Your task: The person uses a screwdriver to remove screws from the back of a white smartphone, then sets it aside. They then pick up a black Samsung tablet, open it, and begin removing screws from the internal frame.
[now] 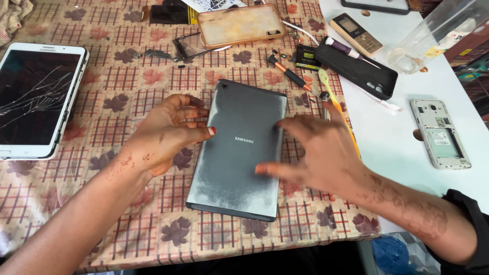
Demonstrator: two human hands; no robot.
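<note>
Grey and dusty, the tablet lies back-up on the leaf-patterned cloth of the bench, lens end away from the person. The left hand rests against the tablet's left edge, fingers curled, thumb tip on the back; it grips nothing. The right hand is blurred, spread open over the tablet's right edge, fingertips on or just above the back; which, I cannot tell. Just beyond the tablet's upper right corner lie an orange-handled screwdriver and a yellow pry tool, the latter partly under the right hand. Well left of the tablet sits a white tablet with a cracked screen.

The likely risk: the tablet's near end sits close to the bench edge, so a sideways push from either hand could skid it off. A sweep of the right hand could also knock the pry tool away.
</note>
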